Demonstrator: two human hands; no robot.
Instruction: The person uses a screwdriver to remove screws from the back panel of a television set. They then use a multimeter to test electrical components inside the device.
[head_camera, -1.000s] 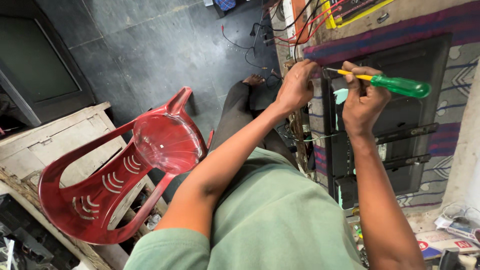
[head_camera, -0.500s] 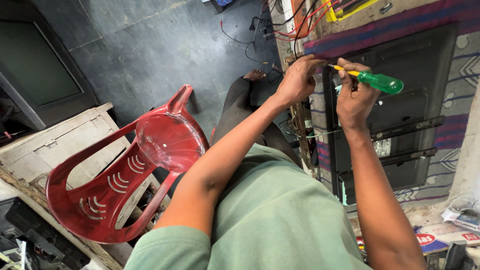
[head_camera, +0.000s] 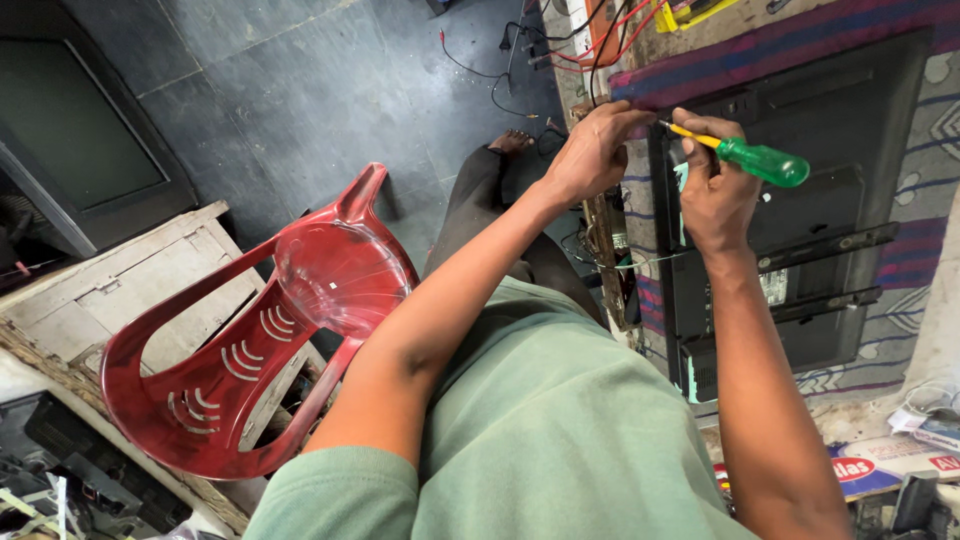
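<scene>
Screwdriver (head_camera: 752, 155), green-handled with a yellow shank, is clamped in the right hand (head_camera: 715, 185), its long axis running from the handle out past that hand's far side toward the tip, which meets the fingers of the left hand (head_camera: 592, 150) at the upper edge of the black television back (head_camera: 800, 200). Both hands are close together, the left curled at the tip though what it pinches cannot be told. Red and black wires (head_camera: 590, 40) lie just beyond the left hand, and a red plastic chair (head_camera: 250, 350) stands well off behind its forearm.
</scene>
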